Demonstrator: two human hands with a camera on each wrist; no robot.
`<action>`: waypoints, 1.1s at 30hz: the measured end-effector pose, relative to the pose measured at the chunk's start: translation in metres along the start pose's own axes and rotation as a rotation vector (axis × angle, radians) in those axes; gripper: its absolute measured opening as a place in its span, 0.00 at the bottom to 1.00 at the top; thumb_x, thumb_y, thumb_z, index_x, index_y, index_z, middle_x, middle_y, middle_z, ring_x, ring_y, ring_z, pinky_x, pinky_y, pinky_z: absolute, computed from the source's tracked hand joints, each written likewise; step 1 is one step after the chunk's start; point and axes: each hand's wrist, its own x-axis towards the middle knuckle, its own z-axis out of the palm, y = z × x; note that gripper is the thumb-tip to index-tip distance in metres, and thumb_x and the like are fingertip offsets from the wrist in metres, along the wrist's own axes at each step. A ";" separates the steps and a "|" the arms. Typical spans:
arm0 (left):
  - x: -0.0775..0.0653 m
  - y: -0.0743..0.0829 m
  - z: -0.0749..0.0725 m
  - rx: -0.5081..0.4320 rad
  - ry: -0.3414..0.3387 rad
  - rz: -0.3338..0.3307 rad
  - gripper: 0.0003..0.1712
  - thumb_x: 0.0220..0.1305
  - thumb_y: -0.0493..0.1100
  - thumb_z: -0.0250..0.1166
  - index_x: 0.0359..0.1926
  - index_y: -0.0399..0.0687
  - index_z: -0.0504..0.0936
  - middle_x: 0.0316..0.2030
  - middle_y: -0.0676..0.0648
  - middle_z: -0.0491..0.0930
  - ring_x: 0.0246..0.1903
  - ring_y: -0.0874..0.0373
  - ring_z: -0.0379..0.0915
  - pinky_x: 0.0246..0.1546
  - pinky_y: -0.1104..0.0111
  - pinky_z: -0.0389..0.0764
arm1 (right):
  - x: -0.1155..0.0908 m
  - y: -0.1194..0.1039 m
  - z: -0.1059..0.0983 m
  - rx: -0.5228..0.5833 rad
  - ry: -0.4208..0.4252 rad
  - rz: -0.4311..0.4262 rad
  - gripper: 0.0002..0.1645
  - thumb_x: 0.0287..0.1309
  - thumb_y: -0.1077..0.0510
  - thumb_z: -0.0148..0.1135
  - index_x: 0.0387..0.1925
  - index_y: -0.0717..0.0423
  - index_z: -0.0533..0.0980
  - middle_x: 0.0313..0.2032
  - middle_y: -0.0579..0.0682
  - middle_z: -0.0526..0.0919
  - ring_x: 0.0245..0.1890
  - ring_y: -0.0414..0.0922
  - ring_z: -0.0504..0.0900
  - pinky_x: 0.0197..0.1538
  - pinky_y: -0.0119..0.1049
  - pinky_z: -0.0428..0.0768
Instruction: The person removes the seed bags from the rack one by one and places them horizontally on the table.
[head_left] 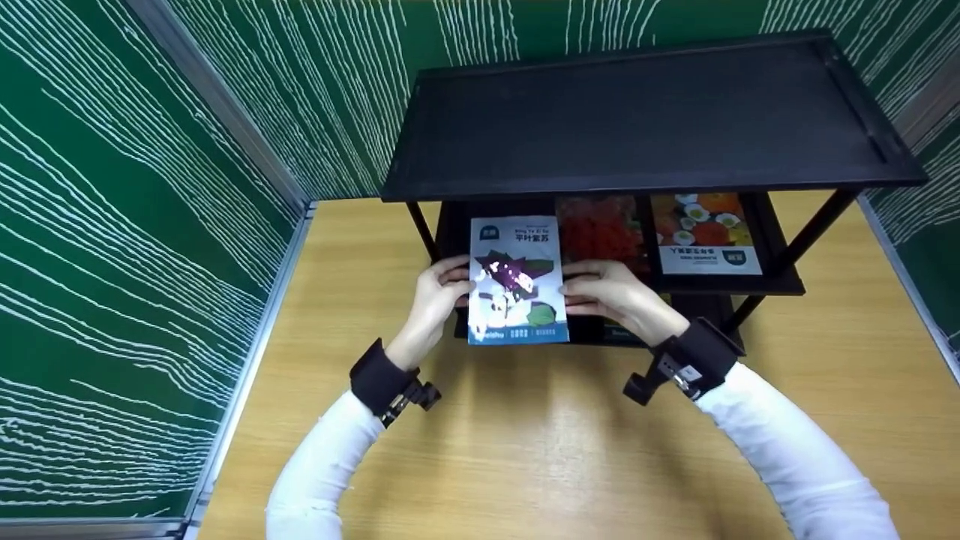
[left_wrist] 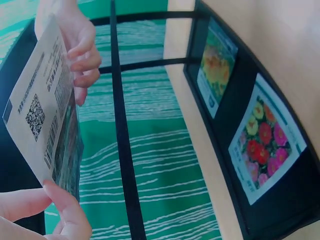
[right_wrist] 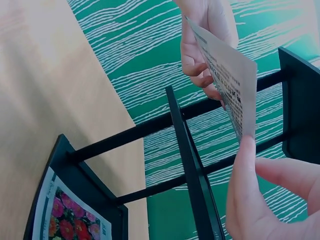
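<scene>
A seed packet [head_left: 517, 281] with a purple-leaved plant on its front and a blue band along its near end is held between both hands. My left hand [head_left: 435, 294] pinches its left edge, thumb on the near face. At the opposite edge, my right hand [head_left: 616, 294] pinches with thumb and fingers. The packet is over the left part of the black rack's middle shelf [head_left: 784, 283], beside a red-flowered packet [head_left: 602, 229]. In the left wrist view, the packet's printed back [left_wrist: 42, 105] shows a QR code and barcodes.
Overhanging the middle shelf is the rack's top shelf [head_left: 645, 120], on thin posts [head_left: 817, 229]. Another flower packet [head_left: 705, 240] lies at the middle shelf's right. Below, the bottom shelf carries a pink-and-red flower packet [left_wrist: 264, 142] and a yellow-orange one [left_wrist: 216, 67]. Green panels [head_left: 112, 262] border the wooden table [head_left: 555, 465].
</scene>
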 end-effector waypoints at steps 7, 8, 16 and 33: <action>-0.011 -0.007 -0.004 -0.044 -0.015 -0.043 0.24 0.50 0.24 0.56 0.51 0.32 0.70 0.33 0.44 0.73 0.26 0.60 0.69 0.22 0.74 0.74 | -0.009 0.010 0.001 -0.009 -0.045 0.005 0.30 0.55 0.64 0.55 0.58 0.67 0.59 0.40 0.56 0.74 0.36 0.44 0.77 0.46 0.38 0.77; -0.013 -0.008 -0.005 -0.050 -0.017 -0.045 0.24 0.50 0.24 0.56 0.52 0.32 0.70 0.33 0.43 0.73 0.27 0.60 0.69 0.22 0.74 0.74 | -0.010 0.011 0.001 -0.007 -0.050 -0.003 0.29 0.55 0.63 0.56 0.58 0.67 0.59 0.39 0.56 0.73 0.36 0.44 0.77 0.46 0.38 0.77; -0.027 -0.016 -0.011 -0.074 -0.029 -0.076 0.24 0.49 0.24 0.56 0.51 0.32 0.70 0.33 0.44 0.74 0.26 0.59 0.71 0.23 0.73 0.75 | -0.020 0.025 0.009 0.029 -0.080 -0.010 0.26 0.54 0.64 0.57 0.53 0.69 0.61 0.38 0.56 0.74 0.34 0.45 0.78 0.46 0.42 0.77; -0.052 -0.042 -0.022 -0.046 -0.095 -0.099 0.24 0.48 0.25 0.56 0.50 0.28 0.68 0.31 0.46 0.76 0.24 0.60 0.71 0.25 0.71 0.76 | -0.031 0.055 0.020 0.055 -0.109 -0.006 0.24 0.51 0.68 0.58 0.49 0.73 0.61 0.31 0.53 0.78 0.31 0.44 0.79 0.43 0.41 0.78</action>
